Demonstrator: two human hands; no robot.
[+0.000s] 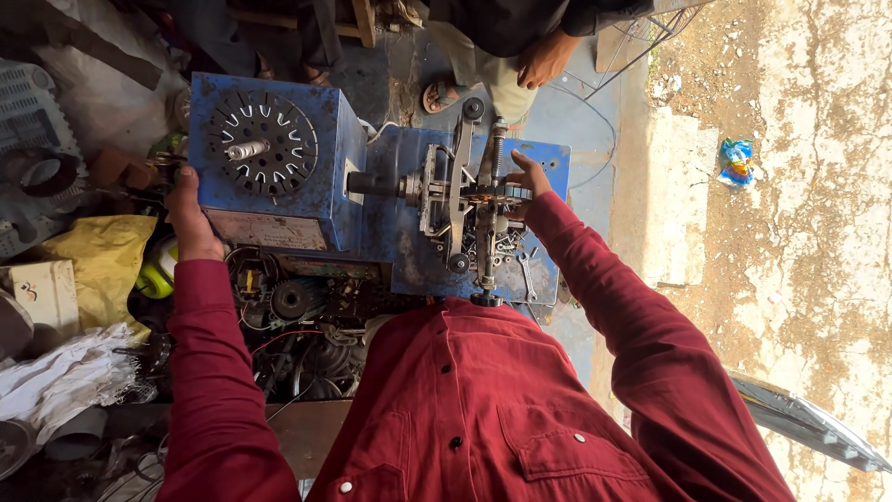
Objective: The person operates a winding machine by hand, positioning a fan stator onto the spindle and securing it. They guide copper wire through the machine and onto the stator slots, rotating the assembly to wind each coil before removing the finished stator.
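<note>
The blue winding machine [279,158] fills the middle; its metal coil frame [465,200] juts right. The left hand [190,218] rests flat against the machine's left edge, while the right hand [528,177] fingertips pinch the copper winding [488,197].

Ground: cracked, weathered concrete floor [799,232] at right, daylit.
Litter: crumpled blue wrapper [736,160] on it.
Left side: yellow sack [98,265], white rags [65,372], grey plastic crate [28,107].
Far edge: wooden stool legs [358,19].

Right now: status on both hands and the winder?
Left hand on blue housing's left side. Right hand at copper coil on winder frame. Second person's hand beyond, apart.
</note>
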